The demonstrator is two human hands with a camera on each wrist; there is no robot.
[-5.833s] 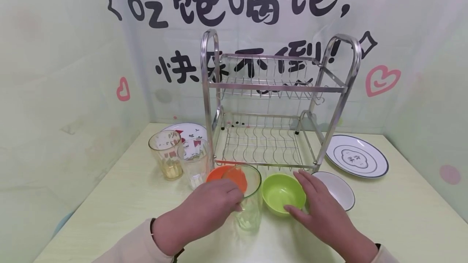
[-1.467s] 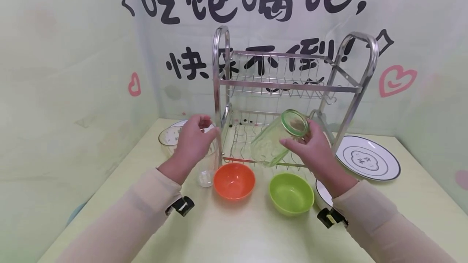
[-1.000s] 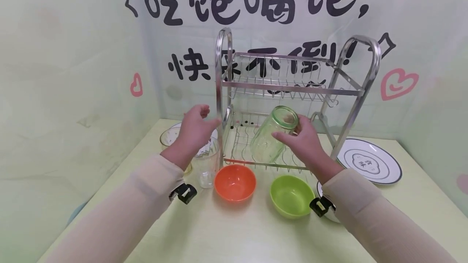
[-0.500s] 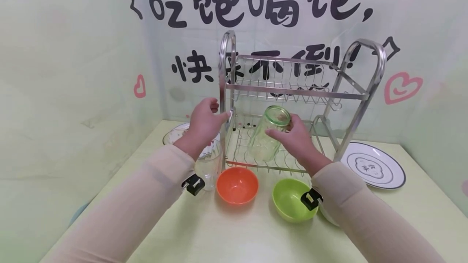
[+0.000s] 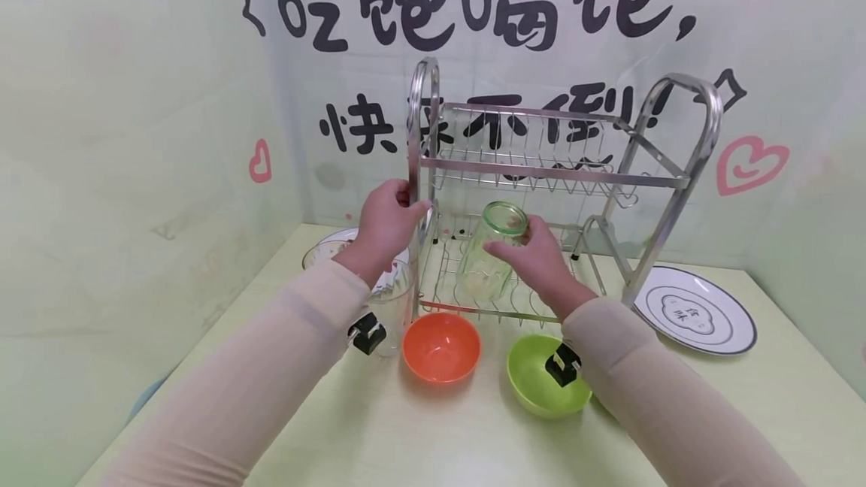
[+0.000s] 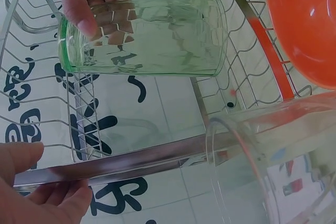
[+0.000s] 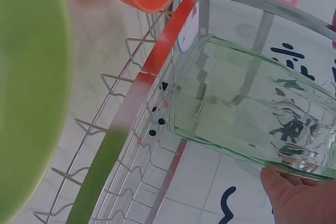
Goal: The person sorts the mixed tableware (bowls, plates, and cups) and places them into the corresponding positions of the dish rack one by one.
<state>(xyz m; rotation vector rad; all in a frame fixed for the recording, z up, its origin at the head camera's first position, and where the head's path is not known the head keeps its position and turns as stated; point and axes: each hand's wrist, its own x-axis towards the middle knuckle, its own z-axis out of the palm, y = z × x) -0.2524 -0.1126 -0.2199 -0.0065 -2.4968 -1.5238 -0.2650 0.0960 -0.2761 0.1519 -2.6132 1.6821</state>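
Observation:
My right hand point(image 5: 541, 265) holds a green drinking glass point(image 5: 482, 265) near its base. The glass is upside down, slightly tilted, inside the lower tier of the metal dish rack point(image 5: 555, 172); whether its rim touches the wires I cannot tell. In the right wrist view, the glass point(image 7: 231, 103) has its mouth toward the lower rack wires. At the rack's left front post, my left hand point(image 5: 387, 220) grips the metal, thumb on one side and fingers on the other, as the left wrist view shows with the post point(image 6: 126, 163).
An orange bowl point(image 5: 441, 348) and a green bowl point(image 5: 534, 382) stand before the rack. To the left are a clear glass point(image 5: 394, 322), an amber-rimmed glass point(image 5: 314, 252) and a patterned plate point(image 5: 341, 234), partly hidden by my left arm. A white plate point(image 5: 697, 314) lies at right.
The green glass, earlier on the table by my left hand, passed to my right hand, turned over and moved into the lower tier, becoming more upright. My left hand reached the rack's left post.

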